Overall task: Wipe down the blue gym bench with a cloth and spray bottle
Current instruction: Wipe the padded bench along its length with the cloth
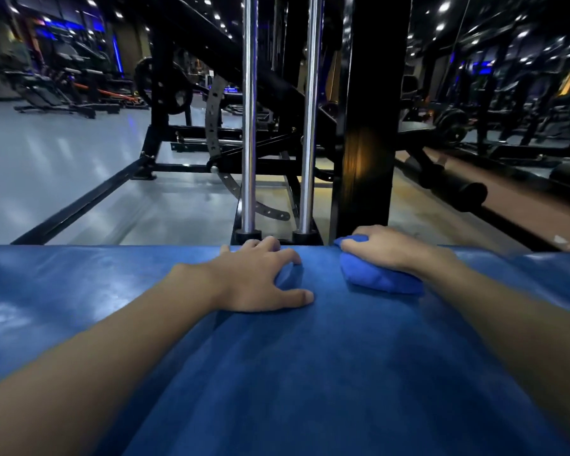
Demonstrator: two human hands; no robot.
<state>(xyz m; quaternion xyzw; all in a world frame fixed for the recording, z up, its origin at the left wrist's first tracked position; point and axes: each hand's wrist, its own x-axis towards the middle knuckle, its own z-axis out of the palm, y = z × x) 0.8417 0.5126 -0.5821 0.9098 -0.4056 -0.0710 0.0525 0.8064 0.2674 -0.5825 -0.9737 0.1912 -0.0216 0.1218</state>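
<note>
The left hand (257, 278) rests with spread fingers on the blue bench (310, 373). The right hand (389, 248) grips a bunched blue cloth (375, 278) near the far edge, before two chrome rods (249, 126).

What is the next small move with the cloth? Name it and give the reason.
Probably drag the cloth back toward the body in one stroke. The right hand grips it bunched at the far edge of the bench, the left hand rests spread beside it, and most of the surface lies nearer.
</note>
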